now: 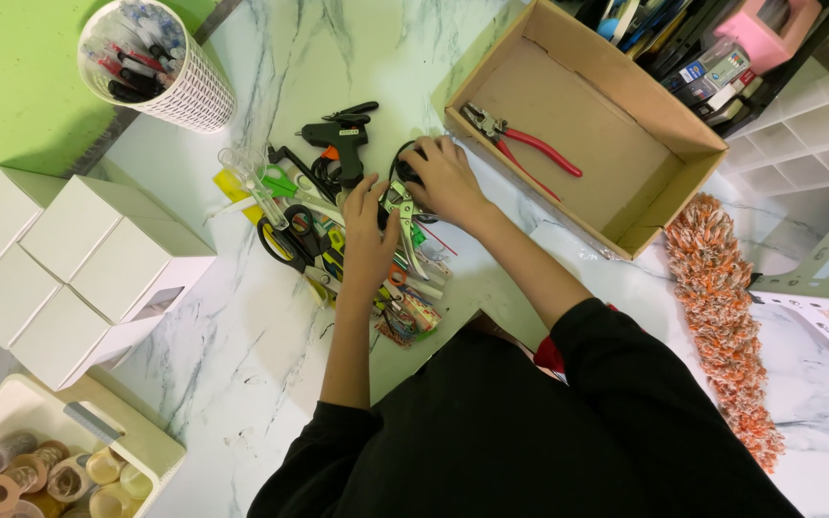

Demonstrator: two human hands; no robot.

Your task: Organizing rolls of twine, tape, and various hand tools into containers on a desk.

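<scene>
A heap of hand tools lies on the marble table: a black glue gun (340,144), green-handled scissors (285,184), black-handled scissors (290,238) and several small coloured items. My left hand (368,235) rests on the heap, its fingers by a pair of silver pliers (403,216). My right hand (441,177) is curled over a dark round object at the top of the heap, fingers closed on it. An open cardboard box (669,125) stands to the right, holding red-handled pliers (528,142).
A white mesh pen cup (160,67) stands at the back left. White boxes (74,254) sit at the left, and a bin of tape rolls (45,470) at the lower left. An orange duster (722,317) lies on the right beside a metal shelf (822,273).
</scene>
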